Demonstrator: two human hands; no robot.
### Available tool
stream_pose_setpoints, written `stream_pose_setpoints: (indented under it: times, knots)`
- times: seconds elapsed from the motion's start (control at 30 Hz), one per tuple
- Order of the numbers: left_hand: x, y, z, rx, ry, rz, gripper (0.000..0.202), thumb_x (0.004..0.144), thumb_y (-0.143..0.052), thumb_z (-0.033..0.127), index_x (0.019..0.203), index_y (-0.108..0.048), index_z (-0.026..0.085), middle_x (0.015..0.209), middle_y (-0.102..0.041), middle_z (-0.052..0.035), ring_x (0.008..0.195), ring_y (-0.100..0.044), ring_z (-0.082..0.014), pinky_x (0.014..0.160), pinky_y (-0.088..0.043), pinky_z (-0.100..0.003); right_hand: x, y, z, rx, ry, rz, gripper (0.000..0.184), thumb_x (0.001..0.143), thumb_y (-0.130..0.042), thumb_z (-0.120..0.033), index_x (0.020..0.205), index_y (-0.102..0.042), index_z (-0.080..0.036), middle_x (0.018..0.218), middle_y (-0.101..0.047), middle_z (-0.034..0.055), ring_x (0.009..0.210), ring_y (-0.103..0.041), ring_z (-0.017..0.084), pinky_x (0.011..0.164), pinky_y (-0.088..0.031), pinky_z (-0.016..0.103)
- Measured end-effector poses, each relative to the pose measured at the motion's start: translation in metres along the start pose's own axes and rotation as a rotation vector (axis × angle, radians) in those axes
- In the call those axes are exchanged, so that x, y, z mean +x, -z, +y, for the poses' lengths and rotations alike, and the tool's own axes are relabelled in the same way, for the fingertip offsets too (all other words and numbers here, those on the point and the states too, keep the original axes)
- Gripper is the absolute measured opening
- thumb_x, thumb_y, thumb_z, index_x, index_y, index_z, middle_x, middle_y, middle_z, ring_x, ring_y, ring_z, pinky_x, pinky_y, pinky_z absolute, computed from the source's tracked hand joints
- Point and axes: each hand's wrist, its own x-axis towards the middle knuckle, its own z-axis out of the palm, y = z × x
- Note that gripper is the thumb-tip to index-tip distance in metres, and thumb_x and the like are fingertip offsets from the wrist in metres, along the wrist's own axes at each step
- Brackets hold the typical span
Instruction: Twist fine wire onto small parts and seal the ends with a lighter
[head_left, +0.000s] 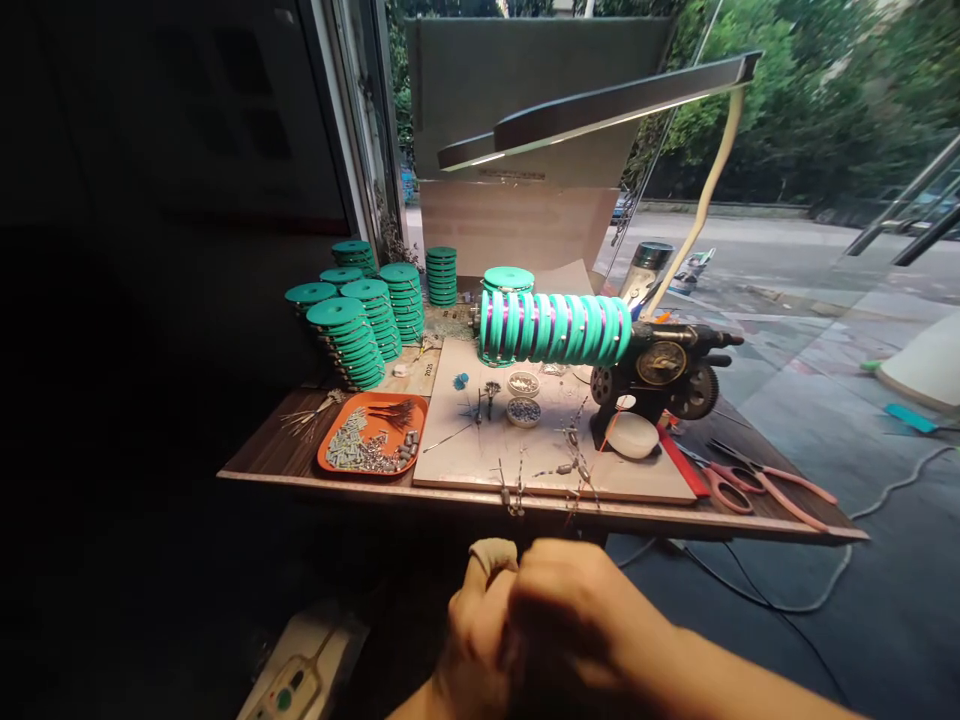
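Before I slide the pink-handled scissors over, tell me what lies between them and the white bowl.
The head view shows a red strip between the white bowl and the scissors, along the board's right edge.

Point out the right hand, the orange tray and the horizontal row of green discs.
Right hand (568, 588), head view: middle of the hand.
Orange tray (422, 422), head view: right rim.
Row of green discs (560, 335), head view: middle of the row.

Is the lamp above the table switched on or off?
On: the lamp glows white along its underside.
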Motion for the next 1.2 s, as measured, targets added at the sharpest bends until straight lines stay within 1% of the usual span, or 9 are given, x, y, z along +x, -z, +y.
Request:
stream_pose_setpoints:
  times: [0.13,0.27,0.37,0.43,0.57,0.67,0.77,1.0,1.2]
  knots:
    - [-0.001,0.005,-0.014,0.331,-0.124,0.269,0.023,0.08,-0.048,0.008,0.099,-0.059,0.017,0.092,-0.062,-0.0117,0.083,-0.063,-0.0225,0.068,-0.052,-0.029,0.058,0.015,-0.007,0.34,-0.444,-0.09,0.011,0.071,-0.053,-0.016,0.061,-0.053,-0.015,0.054,-0.049,-0.0025,0.05,-0.044,0.01,0.048,-0.036,0.019]
    - [0.009,0.015,-0.023,0.461,-0.312,0.372,0.02,0.078,-0.053,0.007,0.094,-0.063,0.014,0.089,-0.065,-0.0121,0.08,-0.064,-0.0228,0.069,-0.052,-0.029,0.095,0.008,0.007,0.362,-0.528,-0.163,0.015,0.071,-0.055,-0.012,0.057,-0.05,-0.015,0.045,-0.045,-0.0059,0.038,-0.04,0.007,0.037,-0.033,0.017]
    - [0.015,0.024,-0.018,0.4,-0.384,0.327,0.022,0.076,-0.054,0.005,0.092,-0.064,0.015,0.083,-0.067,-0.0106,0.075,-0.063,-0.0218,0.067,-0.051,-0.029,0.104,0.007,0.009,0.294,-0.526,-0.174,0.016,0.07,-0.057,-0.011,0.055,-0.052,-0.014,0.043,-0.045,-0.0059,0.036,-0.04,0.007,0.036,-0.034,0.017]
    - [0.019,0.03,-0.009,0.176,-0.18,0.232,0.018,0.077,-0.053,0.006,0.085,-0.066,0.016,0.08,-0.065,-0.0091,0.074,-0.061,-0.0197,0.066,-0.048,-0.027,0.098,0.012,0.004,0.212,-0.474,-0.144,0.015,0.071,-0.058,-0.011,0.057,-0.056,-0.013,0.046,-0.048,-0.0043,0.041,-0.044,0.009,0.041,-0.036,0.019]
    - [0.031,0.038,0.008,-0.721,0.653,-0.022,0.011,0.073,-0.061,0.014,0.062,-0.062,0.013,0.067,-0.057,-0.0016,0.054,-0.048,-0.0081,0.054,-0.039,-0.019,0.054,0.019,-0.001,-0.049,-0.225,0.084,0.009,0.077,-0.054,-0.011,0.074,-0.062,-0.013,0.07,-0.058,0.0048,0.065,-0.05,0.016,0.062,-0.04,0.028]
    - [0.036,0.037,0.009,-1.295,1.05,-0.21,0.008,0.065,-0.067,0.011,0.06,-0.061,0.009,0.062,-0.051,0.0021,0.042,-0.027,0.0003,0.044,-0.026,-0.014,0.01,0.011,0.007,-0.435,0.377,0.294,0.027,0.088,-0.04,-0.013,0.074,-0.063,-0.011,0.063,-0.057,0.0074,0.059,-0.047,0.016,0.055,-0.039,0.028]
    - [0.035,0.033,0.006,-1.404,1.128,-0.261,0.01,0.062,-0.07,0.011,0.063,-0.061,0.007,0.063,-0.048,0.0027,0.041,-0.023,0.0024,0.042,-0.022,-0.012,-0.016,-0.007,0.017,-0.558,0.537,0.221,0.03,0.089,-0.036,-0.007,0.078,-0.064,-0.006,0.059,-0.059,0.0083,0.055,-0.047,0.016,0.05,-0.039,0.028]
    - [0.03,0.027,0.008,-1.383,1.164,-0.277,0.017,0.058,-0.071,0.016,0.06,-0.055,0.009,0.052,-0.036,0.0082,0.041,-0.02,0.001,0.044,-0.021,-0.012,-0.019,-0.024,0.027,-0.641,0.583,0.229,0.029,0.087,-0.036,-0.004,0.08,-0.064,-0.002,0.057,-0.059,0.0094,0.05,-0.046,0.016,0.044,-0.036,0.03]
    - [0.033,0.016,0.001,-1.134,1.113,-0.317,0.015,0.054,-0.066,0.017,0.054,-0.052,0.013,0.049,-0.037,0.0076,0.041,-0.023,-0.0021,0.045,-0.021,-0.018,-0.031,-0.033,0.047,-0.599,0.499,0.168,0.036,0.087,-0.031,-0.001,0.072,-0.062,-0.008,0.062,-0.06,0.0104,0.055,-0.05,0.018,0.049,-0.04,0.03]
